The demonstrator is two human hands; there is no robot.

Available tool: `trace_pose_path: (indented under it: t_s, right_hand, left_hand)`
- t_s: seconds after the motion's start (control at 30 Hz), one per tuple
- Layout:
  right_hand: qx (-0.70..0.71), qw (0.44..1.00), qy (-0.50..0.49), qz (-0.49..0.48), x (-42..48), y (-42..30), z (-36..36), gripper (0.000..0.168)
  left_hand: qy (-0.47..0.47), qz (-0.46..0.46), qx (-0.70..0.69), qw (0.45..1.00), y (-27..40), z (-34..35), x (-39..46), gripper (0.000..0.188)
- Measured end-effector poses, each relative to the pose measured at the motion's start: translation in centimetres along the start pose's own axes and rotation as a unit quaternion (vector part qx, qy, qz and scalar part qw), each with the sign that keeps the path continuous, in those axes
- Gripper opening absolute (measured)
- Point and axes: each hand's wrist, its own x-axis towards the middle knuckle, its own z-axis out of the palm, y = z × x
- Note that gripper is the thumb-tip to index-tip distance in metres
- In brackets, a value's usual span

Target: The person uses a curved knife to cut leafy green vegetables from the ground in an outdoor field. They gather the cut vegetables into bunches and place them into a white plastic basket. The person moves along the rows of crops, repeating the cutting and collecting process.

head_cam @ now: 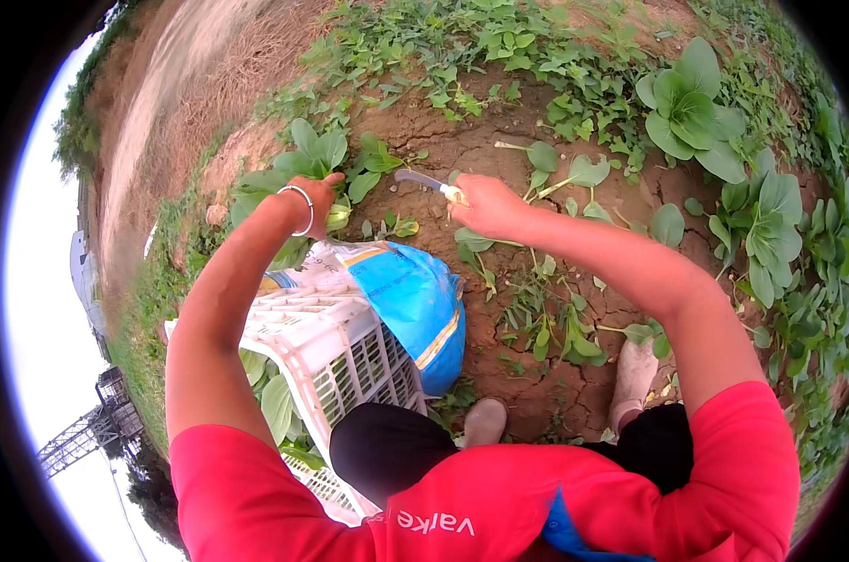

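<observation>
My left hand, with a bangle at its wrist, is closed around a leafy head of bok choy. The plant's pale stalk base shows just below my fingers, and its leaves spread beyond the hand. My right hand grips a small knife by its light handle. Its curved blade points left, above bare soil, apart from the bok choy. Below my left hand stands a white plastic crate with green leaves inside. A blue and white woven sack drapes over its far end.
Loose leaves lie on the cracked soil beyond and beneath my right forearm. Standing bok choy plants grow at the right, with low weeds along the far side. My boots are beside the crate.
</observation>
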Motion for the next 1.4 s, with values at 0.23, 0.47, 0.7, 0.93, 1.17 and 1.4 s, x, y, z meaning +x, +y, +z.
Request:
trace_pose_path:
  t_s: [0.23,0.47,0.7,0.93,1.17,1.4]
  right_hand:
    - [0.018,0.999,0.02,0.04,3.9,-2.7,6.0,0.031]
    - [0.011,0.996,0.057,0.062,8.1,-4.3,10.1,0.029]
    - [-0.018,0.994,0.001,0.107,10.5,-4.9,11.3,0.031]
    - [-0.056,0.994,-0.014,0.092,12.0,-4.2,11.9,0.032]
    - [-0.027,0.993,-0.02,0.111,13.5,-3.4,13.4,0.035]
    - [-0.027,0.992,-0.01,0.126,13.1,-4.6,14.5,0.038]
  left_hand:
    - [-0.003,-0.072,0.046,0.996,-0.8,2.5,2.1,0.058]
    - [-0.005,-0.095,-0.061,0.994,-2.4,3.5,1.9,0.061]
    - [0.024,-0.12,-0.172,0.977,-3.9,6.3,1.5,0.064]
    - [-0.047,-0.185,-0.227,0.955,-3.8,3.8,1.3,0.066]
    - [-0.017,-0.207,-0.253,0.945,-4.5,4.7,2.0,0.067]
    - [-0.059,-0.184,-0.244,0.95,-4.2,4.0,1.6,0.053]
